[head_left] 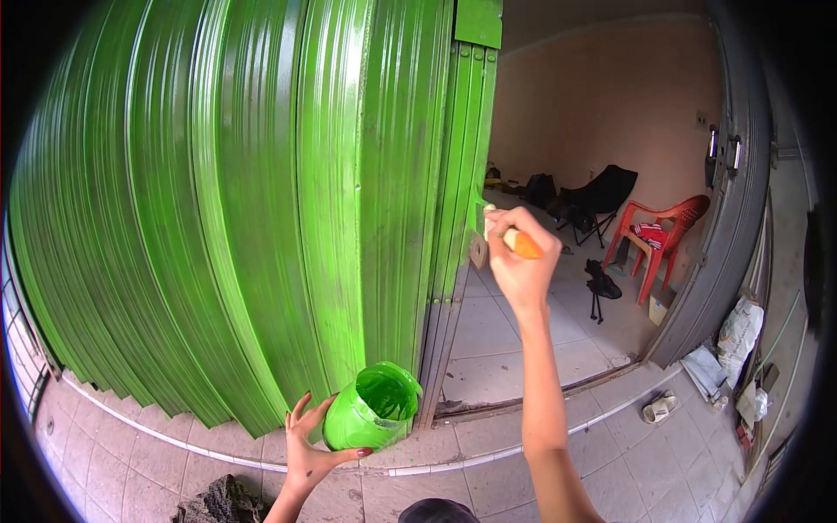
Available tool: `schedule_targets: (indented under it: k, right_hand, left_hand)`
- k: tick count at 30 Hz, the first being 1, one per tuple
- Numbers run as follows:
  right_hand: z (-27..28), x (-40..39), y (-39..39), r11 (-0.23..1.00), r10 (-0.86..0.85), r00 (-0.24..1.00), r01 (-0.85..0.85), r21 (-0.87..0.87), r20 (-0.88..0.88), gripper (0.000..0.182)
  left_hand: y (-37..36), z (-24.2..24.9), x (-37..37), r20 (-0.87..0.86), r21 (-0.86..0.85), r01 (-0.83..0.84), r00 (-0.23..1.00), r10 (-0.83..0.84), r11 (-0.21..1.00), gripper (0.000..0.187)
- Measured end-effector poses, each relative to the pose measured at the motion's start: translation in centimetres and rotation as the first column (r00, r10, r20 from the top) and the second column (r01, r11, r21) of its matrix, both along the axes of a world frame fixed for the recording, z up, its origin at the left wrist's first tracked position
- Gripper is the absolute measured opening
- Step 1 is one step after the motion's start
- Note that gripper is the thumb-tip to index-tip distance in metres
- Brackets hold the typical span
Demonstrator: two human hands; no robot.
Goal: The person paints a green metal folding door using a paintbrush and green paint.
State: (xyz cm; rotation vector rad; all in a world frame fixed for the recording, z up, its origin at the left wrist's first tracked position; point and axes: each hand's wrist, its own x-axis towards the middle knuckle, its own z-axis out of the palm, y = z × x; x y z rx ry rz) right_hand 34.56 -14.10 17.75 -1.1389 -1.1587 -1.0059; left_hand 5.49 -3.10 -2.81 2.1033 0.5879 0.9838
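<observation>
My right hand grips a paintbrush with a pale and orange handle, held against the right edge of a folding metal door. Most of the brush head is hidden behind my fingers. Glossy green paint covers the door, while the lower part of its edge strip is still grey. Low in front of the door, my left hand holds a paint container from the side and below, tilted slightly. Green paint coats it inside and out.
Through the doorway stand a red plastic chair and a black folding chair. A raised tiled step runs below the door. One sandal, white bags and a dark crumpled cloth lie on the ground outside.
</observation>
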Motion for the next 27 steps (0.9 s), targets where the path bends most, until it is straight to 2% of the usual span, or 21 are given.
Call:
schedule_targets:
  k: [3,4,7,8,11,12,13,15,17,21,24,27]
  right_hand:
    - [1.5,0.2,0.2,0.987,0.066,0.997,-0.071,0.141,0.037,0.015]
    - [1.8,0.4,0.5,0.987,0.028,0.998,-0.036,0.158,0.052,0.015]
    - [0.5,0.1,0.0,0.994,0.024,1.000,-0.025,-0.104,-0.017,0.016]
    - [0.4,-0.3,-0.6,0.991,0.028,0.999,-0.033,-0.129,-0.041,0.017]
    - [0.2,-1.0,-0.3,0.996,0.038,0.998,-0.042,0.072,0.058,0.017]
    - [-0.4,-1.1,-0.1,0.995,-0.063,0.994,0.055,0.080,0.089,0.018]
    - [-1.7,0.1,0.9,0.994,-0.067,0.985,0.053,0.093,0.158,0.017]
    - [-5.8,-0.4,1.2,0.985,-0.154,0.979,0.163,-0.060,0.136,0.020]
    - [-8.6,-1.9,1.5,0.959,-0.241,0.970,0.241,-0.146,0.018,0.013]
    - [-10.8,-1.3,1.7,0.986,-0.168,0.985,0.166,0.033,0.050,0.018]
    - [-9.0,-1.3,1.6,0.965,-0.245,0.956,0.226,0.131,0.160,0.016]
    - [-9.7,-2.7,0.5,0.945,-0.241,0.970,0.229,-0.232,-0.026,0.017]
  left_hand:
    - [0.1,-0.2,0.0,-0.005,0.001,-0.005,1.000,0.005,1.000,0.094]
    - [0.0,0.0,0.0,-0.026,0.006,-0.008,1.000,0.008,1.000,0.093]
    - [-0.2,0.7,-0.1,-0.057,0.018,-0.008,0.998,0.009,1.000,0.093]
    - [-0.2,0.7,-0.2,-0.049,0.016,-0.004,0.999,0.004,1.000,0.093]
    - [-0.2,0.8,-0.1,-0.047,0.011,-0.015,0.999,0.016,1.000,0.093]
    - [-0.3,0.8,-0.2,-0.054,0.010,-0.021,0.998,0.021,1.000,0.093]
    - [-0.3,0.7,-0.2,-0.055,0.011,-0.017,0.998,0.017,1.000,0.093]
    - [-0.2,0.7,-0.2,-0.057,0.017,-0.006,0.998,0.007,1.000,0.094]
    - [-0.1,0.7,-0.2,-0.052,0.026,-0.007,0.999,0.009,1.000,0.094]
    - [-0.2,0.9,-0.5,-0.047,0.010,-0.021,0.999,0.022,1.000,0.093]
    - [-0.1,0.6,-0.4,-0.021,0.007,-0.004,1.000,0.004,1.000,0.091]
    - [-0.1,0.6,-0.3,-0.030,0.017,-0.002,1.000,0.003,1.000,0.091]
